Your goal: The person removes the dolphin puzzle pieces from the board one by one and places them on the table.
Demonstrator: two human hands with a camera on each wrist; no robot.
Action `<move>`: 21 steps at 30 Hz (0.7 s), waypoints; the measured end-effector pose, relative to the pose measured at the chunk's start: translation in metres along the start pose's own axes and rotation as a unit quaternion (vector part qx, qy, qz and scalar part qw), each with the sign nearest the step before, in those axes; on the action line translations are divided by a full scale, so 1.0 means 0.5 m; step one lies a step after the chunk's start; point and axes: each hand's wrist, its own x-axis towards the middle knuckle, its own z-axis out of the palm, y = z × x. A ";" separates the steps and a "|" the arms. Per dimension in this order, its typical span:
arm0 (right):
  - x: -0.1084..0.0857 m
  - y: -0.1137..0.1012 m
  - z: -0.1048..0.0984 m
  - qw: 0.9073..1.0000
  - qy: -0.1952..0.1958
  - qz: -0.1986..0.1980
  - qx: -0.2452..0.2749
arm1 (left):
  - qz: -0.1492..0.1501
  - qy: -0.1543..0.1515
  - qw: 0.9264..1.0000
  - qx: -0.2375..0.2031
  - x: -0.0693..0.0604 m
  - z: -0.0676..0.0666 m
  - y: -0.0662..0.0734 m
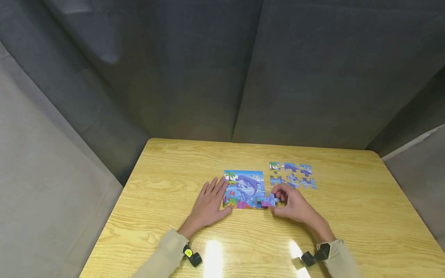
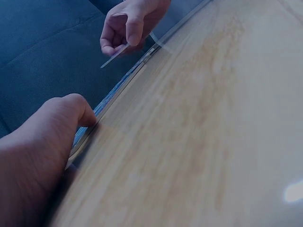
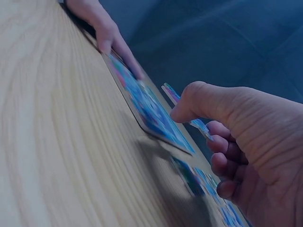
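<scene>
A dolphin picture puzzle board (image 1: 243, 183) lies on the table, with a palm tree, a crab and coral printed on it. My left hand (image 1: 207, 207) rests flat along its left side, with fingers extended and the thumb by the lower left corner. Between thumb and fingers, my right hand (image 1: 295, 204) pinches a purple and blue puzzle piece (image 1: 268, 201) at the board's lower right corner. The right wrist view shows this puzzle piece (image 3: 169, 92) held up off the board, tilted. Part of it is hidden by the thumb.
Several loose puzzle pieces (image 1: 291, 167) lie in two rows on the wooden table (image 1: 365, 216), right of the board and beyond my right hand. Dark grey curtains (image 1: 194, 77) hang behind the table's far edge.
</scene>
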 end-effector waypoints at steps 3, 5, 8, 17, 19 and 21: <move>-0.011 0.012 -0.020 1.000 0.004 0.010 0.003 | 0.000 -0.002 1.000 0.002 0.001 -0.001 0.000; -0.018 0.022 -0.033 1.000 0.008 0.017 0.002 | -0.001 -0.004 1.000 0.003 0.001 -0.002 0.000; -0.028 0.037 -0.049 0.999 0.013 0.033 -0.002 | -0.003 -0.006 1.000 0.004 0.001 -0.001 0.000; -0.054 0.074 -0.091 0.998 0.029 0.062 -0.009 | -0.002 0.002 1.000 0.002 0.002 0.003 -0.001; -0.057 0.081 -0.098 0.997 0.029 0.071 -0.012 | -0.001 0.005 1.000 0.002 0.002 0.003 -0.001; -0.060 0.086 -0.105 0.996 0.031 0.077 -0.017 | 0.001 0.006 1.000 0.003 0.001 0.002 -0.001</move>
